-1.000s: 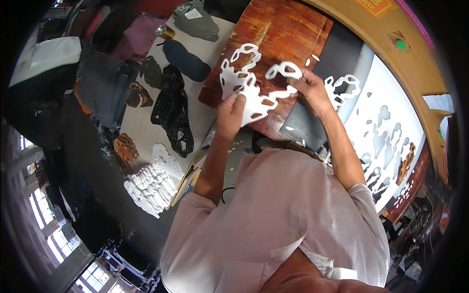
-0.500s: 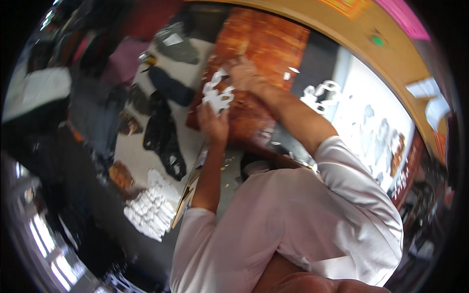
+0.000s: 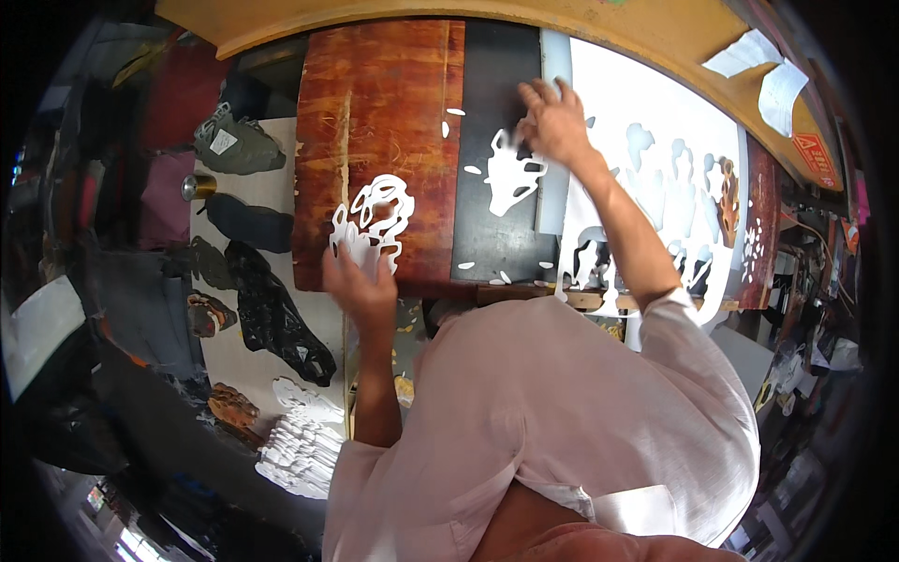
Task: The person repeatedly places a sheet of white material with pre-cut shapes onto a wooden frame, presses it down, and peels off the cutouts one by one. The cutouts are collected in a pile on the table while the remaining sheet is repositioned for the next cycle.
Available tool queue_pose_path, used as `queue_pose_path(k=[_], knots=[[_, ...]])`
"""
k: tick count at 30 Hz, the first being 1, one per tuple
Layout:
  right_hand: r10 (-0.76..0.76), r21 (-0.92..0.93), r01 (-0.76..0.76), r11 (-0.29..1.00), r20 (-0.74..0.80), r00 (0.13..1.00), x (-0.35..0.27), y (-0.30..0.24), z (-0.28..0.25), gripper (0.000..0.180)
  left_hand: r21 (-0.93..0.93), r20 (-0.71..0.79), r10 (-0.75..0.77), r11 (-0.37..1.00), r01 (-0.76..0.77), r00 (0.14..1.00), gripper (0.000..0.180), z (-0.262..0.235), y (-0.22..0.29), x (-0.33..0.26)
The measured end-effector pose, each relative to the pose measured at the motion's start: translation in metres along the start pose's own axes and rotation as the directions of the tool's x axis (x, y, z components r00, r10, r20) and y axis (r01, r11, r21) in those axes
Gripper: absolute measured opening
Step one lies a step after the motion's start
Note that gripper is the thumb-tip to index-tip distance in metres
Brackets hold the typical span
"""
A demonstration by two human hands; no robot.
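My left hand [image 3: 361, 292], slightly blurred, grips white openwork cut-out pieces [image 3: 382, 208] at their near edge, over the reddish-brown wooden board [image 3: 379, 94]. My right hand [image 3: 559, 126] is open, its fingers spread, above the far end of another white cut-out piece [image 3: 514, 183]. That piece lies on the black strip [image 3: 501, 75] beside the board; whether a fingertip touches it is blurred. To the right of my right hand lies a white sheet [image 3: 646, 80] with several shaped holes cut through it, its near edge hanging toward me.
A yellow beam [image 3: 393, 17] arches across the far side. Left of the board, a pale table [image 3: 272, 323] carries a gold can [image 3: 198, 186], dark shoe-like pieces [image 3: 248, 225], a black plastic-wrapped bundle [image 3: 276, 309] and a stack of white pieces [image 3: 300, 454]. White scraps [image 3: 473, 170] dot the strip.
My right hand has moved right, from the wooden board to the cut-out piece on the black strip. My left hand still has its white pieces. The view has turned and shifted.
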State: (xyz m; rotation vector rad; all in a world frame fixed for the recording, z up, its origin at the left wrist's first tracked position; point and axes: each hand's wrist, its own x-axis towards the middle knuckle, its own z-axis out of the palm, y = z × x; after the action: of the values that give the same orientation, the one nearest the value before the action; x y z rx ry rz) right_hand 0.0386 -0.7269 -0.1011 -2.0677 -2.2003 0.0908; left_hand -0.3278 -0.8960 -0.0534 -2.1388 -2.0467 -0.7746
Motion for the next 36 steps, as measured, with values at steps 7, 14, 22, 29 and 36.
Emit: queue_pose_path(k=[7,14,22,29,36], knots=[[-0.097,0.672,-0.170,0.721,0.341,0.935,-0.014,0.026,-0.027,0.033,-0.469,0.702,-0.041,0.725,0.505,0.711,0.045,0.069,0.124,0.059],[-0.163,0.774,-0.632,0.027,0.627,0.761,-0.056,0.018,-0.037,0.019,-0.550,0.827,0.081,0.320,0.771,0.556,0.035,0.110,0.170,0.084],[0.003,0.705,-0.587,-0.398,0.641,0.767,-0.070,0.018,-0.024,0.018,-0.496,0.829,0.019,0.487,0.719,0.559,0.028,0.111,0.136,0.084],[0.106,0.744,-0.533,-0.402,0.617,0.780,-0.071,0.039,-0.025,0.018,-0.476,0.473,0.010,0.845,0.245,0.881,0.062,0.092,0.085,0.081],[0.112,0.732,-0.558,-0.390,0.639,0.761,-0.079,0.028,-0.019,0.016,-0.355,0.709,0.245,0.934,0.035,0.661,0.048,0.128,0.119,0.054]])
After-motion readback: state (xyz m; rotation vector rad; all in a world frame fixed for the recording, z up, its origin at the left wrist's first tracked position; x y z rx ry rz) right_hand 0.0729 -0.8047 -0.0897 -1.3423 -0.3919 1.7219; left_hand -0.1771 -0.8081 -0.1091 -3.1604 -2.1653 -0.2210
